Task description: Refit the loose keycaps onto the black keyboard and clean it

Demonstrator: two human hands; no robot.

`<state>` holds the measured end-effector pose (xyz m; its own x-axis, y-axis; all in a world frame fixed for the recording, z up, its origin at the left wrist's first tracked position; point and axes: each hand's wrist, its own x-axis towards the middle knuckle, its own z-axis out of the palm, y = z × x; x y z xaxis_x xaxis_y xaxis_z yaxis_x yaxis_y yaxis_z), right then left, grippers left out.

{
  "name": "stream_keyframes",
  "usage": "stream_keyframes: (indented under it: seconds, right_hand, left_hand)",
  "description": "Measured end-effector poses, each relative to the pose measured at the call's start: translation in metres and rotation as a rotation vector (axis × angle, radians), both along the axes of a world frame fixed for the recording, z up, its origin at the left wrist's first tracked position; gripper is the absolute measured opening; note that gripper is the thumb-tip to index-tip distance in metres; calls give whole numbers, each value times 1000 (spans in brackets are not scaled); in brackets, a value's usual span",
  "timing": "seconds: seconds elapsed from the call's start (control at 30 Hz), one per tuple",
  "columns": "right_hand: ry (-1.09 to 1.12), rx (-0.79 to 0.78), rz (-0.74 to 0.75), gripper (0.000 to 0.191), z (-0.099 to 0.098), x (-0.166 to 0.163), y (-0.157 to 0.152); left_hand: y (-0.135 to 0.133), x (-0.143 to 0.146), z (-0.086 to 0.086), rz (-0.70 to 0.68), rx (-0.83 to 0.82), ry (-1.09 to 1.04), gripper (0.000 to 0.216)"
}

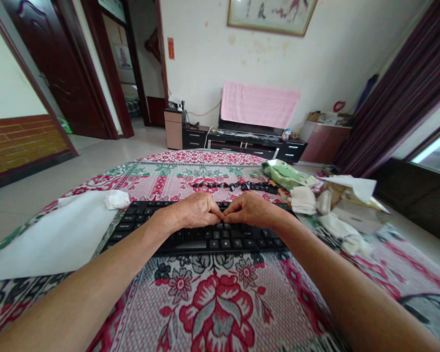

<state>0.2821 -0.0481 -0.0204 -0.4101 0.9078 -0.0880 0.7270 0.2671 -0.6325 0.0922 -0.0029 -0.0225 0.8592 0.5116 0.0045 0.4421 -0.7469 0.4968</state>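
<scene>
A black keyboard (225,243) lies across the patterned tablecloth in front of me, with its middle partly covered by my hands. My left hand (196,210) rests over the keys, thumb and forefinger pinched together. My right hand (252,210) comes in from the other side in a similar pinch, and the fingertips of both hands almost meet just above the keys. Whatever small thing may be between them is too small to make out. Beyond the keyboard, several loose black keycaps (251,186) are strung out in a rough row.
A white sheet (58,234) with a crumpled tissue (117,199) lies at the left. To the right are a green packet (288,175), a folded white cloth (303,200) and a crumpled one (342,232). The floral tablecloth (220,303) covers the round table.
</scene>
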Motion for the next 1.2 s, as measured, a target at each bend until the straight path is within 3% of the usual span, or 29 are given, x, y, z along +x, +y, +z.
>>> stream_keyframes:
  seconds: [0.13, 0.3, 0.43, 0.67, 0.9, 1.07, 1.2]
  right_hand:
    - [1, 9, 11, 24, 4, 10, 5]
    - [-100, 435, -312, 24, -2, 25, 33]
    - [-421, 561, -373, 29, -8, 28, 56]
    - [-692, 529, -213, 34, -9, 22, 72]
    - [-706, 528, -171, 29, -11, 28, 78]
    - [-466, 423, -199, 22, 8, 35, 50]
    - [-94, 120, -58, 20, 22, 33, 15]
  left_hand:
    - [0, 0, -2, -6, -42, -8, 29]
    - [0, -1, -1, 42, -96, -112, 26]
    - [0, -2, 2, 153, -69, -233, 26]
    - [1, 0, 2, 204, -31, -302, 25]
    - [1, 0, 0, 225, -24, -274, 27]
    - [3, 0, -2, 213, -21, -294, 26]
    - [2, 1, -3, 198, -19, -285, 26]
